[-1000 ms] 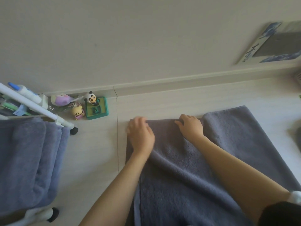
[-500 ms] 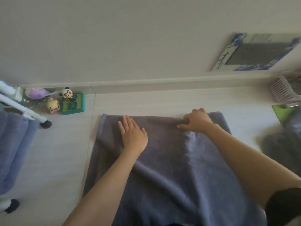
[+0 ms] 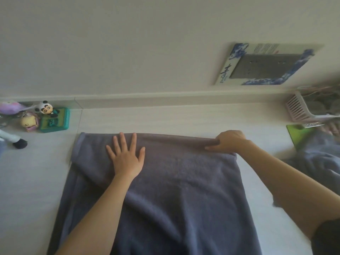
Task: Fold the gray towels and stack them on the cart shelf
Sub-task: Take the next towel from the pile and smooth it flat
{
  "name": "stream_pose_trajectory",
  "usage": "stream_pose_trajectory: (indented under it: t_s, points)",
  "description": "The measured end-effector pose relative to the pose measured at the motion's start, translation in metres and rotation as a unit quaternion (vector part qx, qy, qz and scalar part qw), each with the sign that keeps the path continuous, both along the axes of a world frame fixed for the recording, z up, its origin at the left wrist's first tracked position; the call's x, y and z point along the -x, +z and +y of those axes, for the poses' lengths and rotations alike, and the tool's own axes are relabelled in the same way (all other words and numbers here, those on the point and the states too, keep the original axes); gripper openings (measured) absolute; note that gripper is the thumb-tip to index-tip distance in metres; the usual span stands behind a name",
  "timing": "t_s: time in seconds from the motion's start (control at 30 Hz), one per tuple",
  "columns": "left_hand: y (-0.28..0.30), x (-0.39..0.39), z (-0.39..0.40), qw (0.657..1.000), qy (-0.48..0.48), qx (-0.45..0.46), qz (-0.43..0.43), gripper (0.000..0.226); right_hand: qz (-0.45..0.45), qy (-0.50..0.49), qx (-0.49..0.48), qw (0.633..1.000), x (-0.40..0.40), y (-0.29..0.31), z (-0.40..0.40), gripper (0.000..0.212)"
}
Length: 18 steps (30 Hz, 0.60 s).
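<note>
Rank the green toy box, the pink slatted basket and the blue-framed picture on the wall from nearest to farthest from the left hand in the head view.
From the left hand:
1. Green toy box, on the floor to its left by the baseboard.
2. Blue-framed picture, up on the wall to the right.
3. Pink slatted basket, far right on the floor.

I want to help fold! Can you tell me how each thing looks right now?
gray towel: spread on the floor, wrinkled.
left hand: flat on the towel, fingers spread.
right hand: pinching the towel's far right corner.
panda toy: upright by the wall.
pink basket: tipped over.
</note>
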<state>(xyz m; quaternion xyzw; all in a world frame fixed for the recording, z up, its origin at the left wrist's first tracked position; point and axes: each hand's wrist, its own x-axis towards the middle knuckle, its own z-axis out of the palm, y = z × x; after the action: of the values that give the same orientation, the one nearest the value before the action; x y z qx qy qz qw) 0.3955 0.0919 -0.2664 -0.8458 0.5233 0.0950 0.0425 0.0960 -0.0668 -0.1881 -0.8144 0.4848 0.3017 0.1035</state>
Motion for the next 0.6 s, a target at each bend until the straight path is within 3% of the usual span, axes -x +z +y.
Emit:
stream_pose_trajectory:
  t_s: [0.13, 0.23, 0.37, 0.43, 0.6]
  points:
    - [0.001, 0.001, -0.003, 1.0, 0.001, -0.009, -0.001, 0.066, 0.034, -0.014, 0.059, 0.998, -0.007, 0.002, -0.006, 0.063]
    - [0.007, 0.014, -0.007, 1.0, 0.01, 0.007, 0.005, 0.064, 0.003, -0.039, 0.073, 0.997, -0.017, 0.0, -0.007, 0.061]
    - [0.004, 0.038, 0.001, 0.997, -0.079, 0.017, 0.014, 0.071, 0.015, -0.049, 0.116, 0.992, -0.012, -0.004, -0.008, 0.061]
    - [0.0, 0.039, 0.002, 0.997, -0.079, 0.009, 0.001, 0.072, 0.025, -0.072, 0.131, 0.988, -0.01, -0.006, -0.009, 0.064]
    - [0.006, 0.041, -0.01, 0.997, -0.068, 0.001, 0.024, 0.077, -0.056, -0.147, 0.149, 0.976, -0.025, -0.009, -0.002, 0.064]
